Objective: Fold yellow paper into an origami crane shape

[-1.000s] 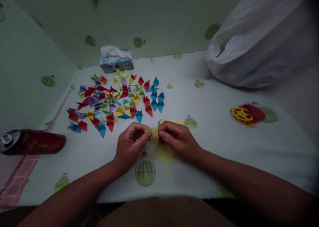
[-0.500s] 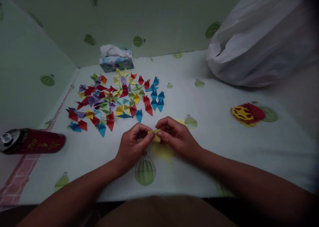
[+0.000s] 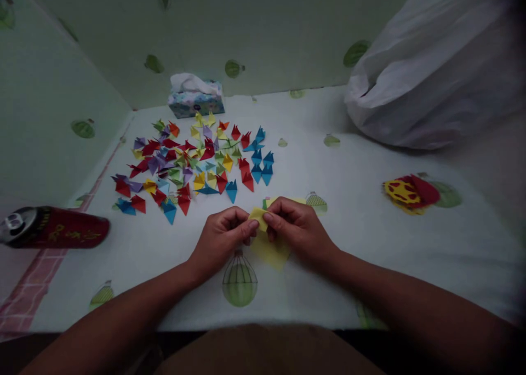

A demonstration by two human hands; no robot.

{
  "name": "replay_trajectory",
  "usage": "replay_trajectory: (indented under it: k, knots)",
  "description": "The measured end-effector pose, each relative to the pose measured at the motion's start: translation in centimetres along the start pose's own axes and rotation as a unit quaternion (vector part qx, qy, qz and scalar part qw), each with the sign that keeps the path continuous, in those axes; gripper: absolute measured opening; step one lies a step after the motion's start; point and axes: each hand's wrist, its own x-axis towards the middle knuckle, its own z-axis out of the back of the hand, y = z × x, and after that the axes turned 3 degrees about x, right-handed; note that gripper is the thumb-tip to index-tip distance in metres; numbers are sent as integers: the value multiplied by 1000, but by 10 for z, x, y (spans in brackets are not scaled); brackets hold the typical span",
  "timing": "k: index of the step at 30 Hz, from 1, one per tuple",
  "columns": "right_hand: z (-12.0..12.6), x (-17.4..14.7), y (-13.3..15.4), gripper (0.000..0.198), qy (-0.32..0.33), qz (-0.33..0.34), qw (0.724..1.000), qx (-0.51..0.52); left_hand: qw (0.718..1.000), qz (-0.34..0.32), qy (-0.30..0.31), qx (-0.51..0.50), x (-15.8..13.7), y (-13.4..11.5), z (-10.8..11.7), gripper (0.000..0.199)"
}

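Observation:
A small folded piece of yellow paper (image 3: 258, 218) is pinched between my two hands, just above the table. My left hand (image 3: 222, 235) grips its left edge between thumb and fingers. On its right edge, the thumb and curled fingers of my right hand (image 3: 298, 227) are closed. Beneath the hands lies a flat yellow sheet of paper (image 3: 274, 253), partly covered by my right hand. Another yellow paper (image 3: 296, 200) shows behind my right knuckles. Several folded paper cranes (image 3: 207, 149) in red, blue, purple, green and yellow are spread beyond my left hand.
A tissue box (image 3: 196, 103) stands at the back against the wall. On the left is a dark red drink can (image 3: 68, 228). A white plastic bag (image 3: 415, 90) bulges over the back right. Red and yellow cut-out pieces (image 3: 411, 193) lie on the right.
The folded yellow paper has turned between my fingers and now shows a broader face. Both hands stay in nearly the same place. The whole view has shifted slightly.

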Motion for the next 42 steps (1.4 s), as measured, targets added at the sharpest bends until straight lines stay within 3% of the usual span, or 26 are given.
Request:
replay_trajectory:
  k: [7, 18, 42]
  knots:
    - [-1, 0, -1, 25, 8, -39, 999, 28, 999, -32, 0, -28, 3, 3, 2, 21]
    - [1, 2, -3, 19, 20, -20, 996, 81, 996, -53, -20, -61, 6, 4, 4, 17]
    - [2, 2, -3, 18, 29, -3, 998, 63, 997, -21, 7, -73, 5, 4, 5, 18]
